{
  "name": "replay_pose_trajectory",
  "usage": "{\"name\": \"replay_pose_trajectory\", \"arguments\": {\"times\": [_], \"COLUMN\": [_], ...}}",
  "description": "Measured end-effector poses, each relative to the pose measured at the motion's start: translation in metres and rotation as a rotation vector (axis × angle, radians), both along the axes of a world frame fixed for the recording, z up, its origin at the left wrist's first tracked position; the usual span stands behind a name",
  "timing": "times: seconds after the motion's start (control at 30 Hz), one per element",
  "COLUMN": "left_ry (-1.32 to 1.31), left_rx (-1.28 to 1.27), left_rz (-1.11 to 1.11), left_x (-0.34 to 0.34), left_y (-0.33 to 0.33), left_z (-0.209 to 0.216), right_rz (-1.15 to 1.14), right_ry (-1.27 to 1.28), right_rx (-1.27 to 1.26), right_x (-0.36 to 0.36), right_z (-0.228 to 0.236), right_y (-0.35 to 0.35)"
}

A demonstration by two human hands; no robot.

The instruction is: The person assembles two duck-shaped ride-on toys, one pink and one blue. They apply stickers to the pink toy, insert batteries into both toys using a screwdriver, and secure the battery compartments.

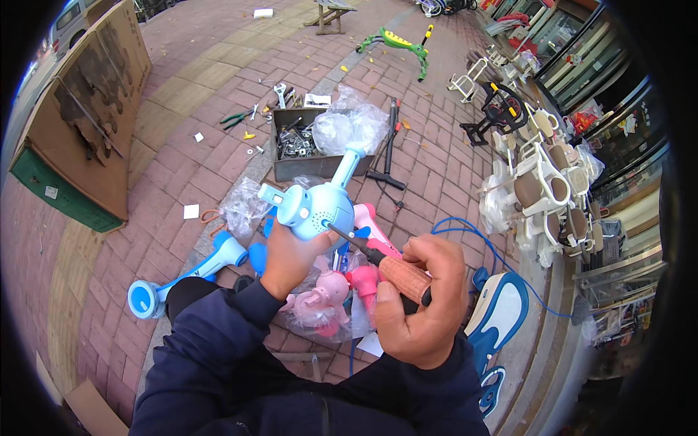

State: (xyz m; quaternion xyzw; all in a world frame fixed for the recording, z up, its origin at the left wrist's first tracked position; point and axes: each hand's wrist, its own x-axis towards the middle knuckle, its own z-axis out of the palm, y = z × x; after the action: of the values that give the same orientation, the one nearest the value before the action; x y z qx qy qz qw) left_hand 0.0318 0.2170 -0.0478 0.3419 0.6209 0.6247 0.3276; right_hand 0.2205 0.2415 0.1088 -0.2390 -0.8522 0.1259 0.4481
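Observation:
My left hand [288, 254] grips a light blue plastic toy part [331, 207] from below and holds it up in front of me. The part has a rounded body with a ring of small holes and a stem pointing up to the right. In my right hand [425, 312] is a screwdriver [404, 278] with a wooden handle, its fingers closed round the grip. The dark shaft points up left, and its tip reaches the holed face of the blue part. Beneath my hands lie pink plastic parts [323, 298] partly in clear bags, and a blue tube-shaped part [190, 278] rests at the left.
A metal toolbox [287, 171] with loose hardware and a plastic bag stands ahead on the brick paving. Beside it are pliers [238, 117] and a black hand pump [391, 145]. A large cardboard box [87, 116] is at left; stacked white-brown seats [542, 185] line the right.

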Motion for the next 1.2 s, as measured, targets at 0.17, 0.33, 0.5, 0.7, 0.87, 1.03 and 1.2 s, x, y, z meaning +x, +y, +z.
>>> {"name": "replay_pose_trajectory", "arguments": {"times": [0.17, 0.33, 0.5, 0.7, 0.87, 1.03, 1.2], "left_ry": [0.037, 0.045, 0.088, 0.223, 0.101, 0.107, 0.214], "left_rx": [0.042, -0.028, 0.001, 0.026, 0.04, 0.013, 0.081], "left_rz": [0.138, 0.153, 0.189, 0.22, 0.203, 0.208, 0.304], "left_x": [-0.01, -0.019, -0.025, -0.034, -0.038, -0.039, -0.044], "left_y": [0.007, 0.007, 0.007, 0.004, 0.002, 0.0, 0.005], "left_z": [-0.003, -0.002, 0.003, 0.011, 0.018, 0.021, 0.022], "right_rz": [-0.045, -0.026, -0.048, -0.075, -0.026, -0.03, -0.124], "right_ry": [-0.098, -0.002, -0.079, -0.048, -0.031, -0.042, -0.068], "right_rx": [-0.113, -0.051, -0.134, -0.157, -0.228, -0.282, -0.342], "right_x": [0.004, 0.001, 0.002, -0.003, -0.001, -0.003, -0.006], "right_z": [0.006, -0.004, -0.003, -0.005, -0.004, -0.004, -0.014], "right_y": [0.007, 0.017, 0.021, 0.022, 0.018, 0.024, 0.026]}}
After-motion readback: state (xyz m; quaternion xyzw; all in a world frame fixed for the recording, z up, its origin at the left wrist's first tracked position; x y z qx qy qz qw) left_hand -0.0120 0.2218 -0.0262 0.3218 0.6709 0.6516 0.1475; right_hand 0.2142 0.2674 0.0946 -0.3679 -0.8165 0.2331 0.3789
